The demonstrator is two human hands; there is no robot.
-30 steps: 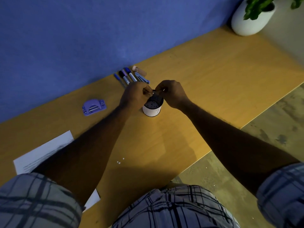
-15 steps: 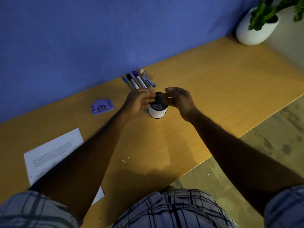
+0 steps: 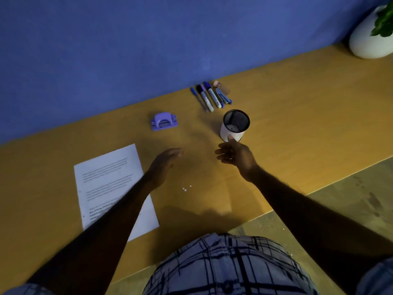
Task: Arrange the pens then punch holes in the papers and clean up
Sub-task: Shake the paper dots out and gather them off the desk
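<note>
1. The left hand hangs over the bare table with its grip loose and open, holding nothing.
2. The right hand is also spread open and empty; one fingertip reaches up to the lower white wall of the pen cup, though whether it actually touches cannot be told.
3. The pen cup stands upright near the middle of the table; its inside is dark mesh, and what lies in it cannot be made out.
4. The pens lie side by side in a row against the blue wall, just behind and to the left of the cup, apart from it.
5. At the right end of that row sit a small blue stapler-like item and a pale brownish object, too dim to identify.
6. The purple hole punch rests to the left of the pens, well clear of both hands.
7. A printed sheet of paper lies flat at the left, and the left forearm crosses over its near right corner, hiding part of it.
8. A few tiny white paper dots lie on the wood between the two arms.
9. A white plant pot with green leaves stands at the far right corner.
10. Nothing stands between the right hand and the cup.
</note>
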